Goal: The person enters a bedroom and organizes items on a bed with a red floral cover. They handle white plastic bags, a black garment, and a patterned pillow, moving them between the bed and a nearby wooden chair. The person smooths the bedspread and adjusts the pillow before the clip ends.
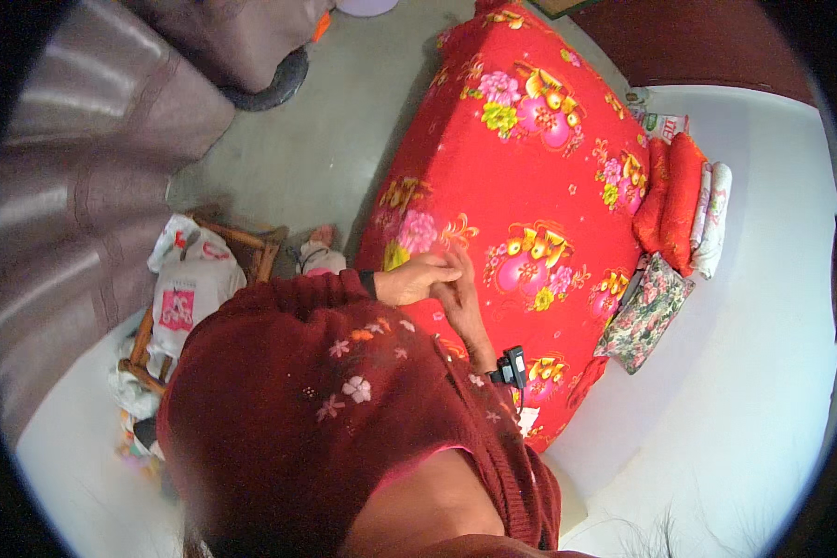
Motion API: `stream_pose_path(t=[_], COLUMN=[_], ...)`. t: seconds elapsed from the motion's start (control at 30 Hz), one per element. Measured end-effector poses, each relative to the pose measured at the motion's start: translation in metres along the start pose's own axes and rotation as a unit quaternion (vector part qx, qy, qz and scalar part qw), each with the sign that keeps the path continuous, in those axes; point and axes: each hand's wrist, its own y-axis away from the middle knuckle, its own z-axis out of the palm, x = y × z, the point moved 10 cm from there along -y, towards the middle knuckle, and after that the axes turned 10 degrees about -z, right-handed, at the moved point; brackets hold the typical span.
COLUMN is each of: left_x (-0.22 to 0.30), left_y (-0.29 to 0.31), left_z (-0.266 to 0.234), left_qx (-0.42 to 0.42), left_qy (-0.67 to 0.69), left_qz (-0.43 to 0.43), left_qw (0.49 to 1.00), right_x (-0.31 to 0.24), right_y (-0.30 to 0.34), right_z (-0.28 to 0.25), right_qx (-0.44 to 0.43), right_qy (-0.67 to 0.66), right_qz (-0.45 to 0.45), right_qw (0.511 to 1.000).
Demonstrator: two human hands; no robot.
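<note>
My left hand [411,281], with a dark band at its wrist, meets my right hand [459,290] in front of my body, above the bed's left edge. The left fingers are bent and pressed together against the right palm and thumb; whatever lies between them, if anything, is hidden. Upward stretch the fingers of my right hand, slightly apart, and a black device [509,367] is strapped to that wrist. Under and beyond both hands spreads a red bedspread [530,186] with large pink and yellow flower and fruit prints.
Folded red bedding [681,200], a rolled white floral cloth [713,219] and a flowered pillow [648,314] lie along the bed's right side. On my left, white plastic bags [193,288] rest on a wooden chair [251,244]. Purple-grey curtain [74,177] hangs beyond, above a grey floor [344,130].
</note>
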Motion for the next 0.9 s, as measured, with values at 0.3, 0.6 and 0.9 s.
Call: stream_pose_path(t=[0.3,0.6,0.9], left_x=[0.137,0.244,0.392], left_y=[0.002,0.029,0.045], left_z=[0.017,0.019,0.043], left_qx=[0.062,0.152,0.224], left_qy=[-0.057,-0.18,-0.247], left_qz=[0.081,0.154,0.358], left_qw=[0.993,0.959,0.872], right_x=[-0.06,-0.079,-0.111], right_y=[-0.076,-0.18,-0.336], right_z=[-0.065,-0.063,-0.072], right_qx=[0.145,0.208,0.082], right_qy=[-0.079,-0.089,-0.111], right_qz=[0.05,-0.022,-0.102], right_qw=[0.985,0.974,0.985])
